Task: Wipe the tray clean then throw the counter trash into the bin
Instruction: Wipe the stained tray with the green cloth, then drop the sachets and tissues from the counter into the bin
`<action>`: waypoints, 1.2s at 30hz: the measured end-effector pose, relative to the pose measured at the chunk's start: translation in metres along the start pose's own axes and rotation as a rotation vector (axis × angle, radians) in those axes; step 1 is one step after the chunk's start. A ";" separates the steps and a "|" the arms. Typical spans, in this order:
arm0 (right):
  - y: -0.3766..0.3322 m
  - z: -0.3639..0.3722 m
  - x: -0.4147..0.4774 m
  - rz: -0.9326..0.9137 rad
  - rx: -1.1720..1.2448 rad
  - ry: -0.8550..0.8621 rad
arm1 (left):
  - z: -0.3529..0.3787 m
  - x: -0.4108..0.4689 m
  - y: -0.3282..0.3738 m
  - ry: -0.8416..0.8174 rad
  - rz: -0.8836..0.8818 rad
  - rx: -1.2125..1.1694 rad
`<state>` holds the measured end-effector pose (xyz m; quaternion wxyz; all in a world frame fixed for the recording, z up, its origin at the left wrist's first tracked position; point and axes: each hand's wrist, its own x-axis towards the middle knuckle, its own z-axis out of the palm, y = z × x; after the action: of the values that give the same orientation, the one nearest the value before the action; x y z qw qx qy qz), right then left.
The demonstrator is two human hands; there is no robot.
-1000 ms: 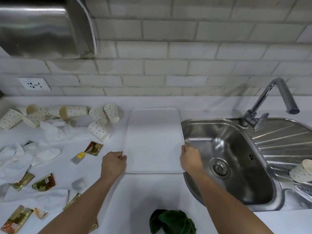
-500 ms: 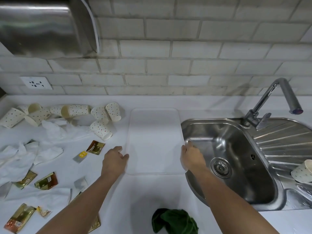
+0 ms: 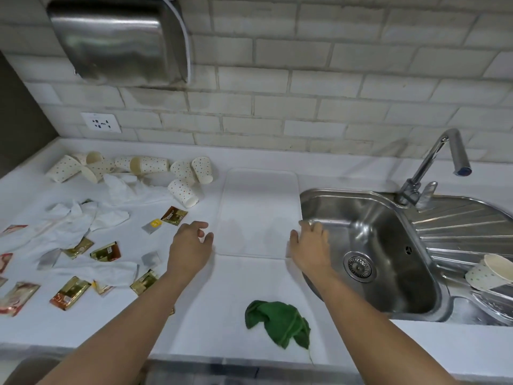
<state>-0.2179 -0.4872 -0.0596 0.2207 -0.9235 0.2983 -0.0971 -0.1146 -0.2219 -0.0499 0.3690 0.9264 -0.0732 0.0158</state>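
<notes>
1. White counter (image 3: 244, 295) under a pale brick wall (image 3: 305, 79); the tray (image 3: 258, 207) lies flat on it, its right edge against the sink (image 3: 369, 245), its far end toward the wall.
2. My left hand (image 3: 190, 245) hovers just left of the tray's near corner, fingers (image 3: 201, 225) loosely spread and curled, gripping nothing. Whether the thumb touches the tray edge I cannot tell.
3. My right hand (image 3: 309, 248) sits at the tray's near right corner, over the sink rim, fingers (image 3: 313, 225) slightly parted and empty; it looks to touch the tray edge, though I cannot be sure.
4. A crumpled green cloth (image 3: 279, 323) lies on the counter near the front edge, well apart from both hands.
5. Trash spreads over the counter to my left: dotted paper cups (image 3: 183, 191) tipped on their sides near the wall, white tissues (image 3: 77, 220) crumpled in front of them, and gold and brown sachets (image 3: 105, 252) scattered closer to me.
6. One more cup (image 3: 490, 272) lies on its side on the drainer (image 3: 466, 226) right of the basin.
7. The tap (image 3: 441, 159) stands behind the sink, spout over the basin.
8. On the wall, a socket (image 3: 101, 122) sits above the cups, and a steel dispenser (image 3: 116, 37) hangs higher up.
</notes>
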 end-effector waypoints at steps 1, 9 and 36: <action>-0.004 -0.002 -0.005 -0.023 0.014 0.015 | -0.004 -0.007 -0.001 0.005 0.001 -0.003; -0.058 -0.007 -0.051 -0.213 0.075 0.025 | -0.054 -0.056 -0.025 0.045 -0.007 0.008; -0.326 0.173 -0.200 -0.488 -0.055 -0.179 | -0.278 -0.053 -0.275 -0.041 -0.038 0.182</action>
<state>-0.1587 -0.0712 -0.0703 0.1910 -0.9787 0.0485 -0.0571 -0.1200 0.1723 -0.0395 0.2820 0.9574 -0.0616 -0.0035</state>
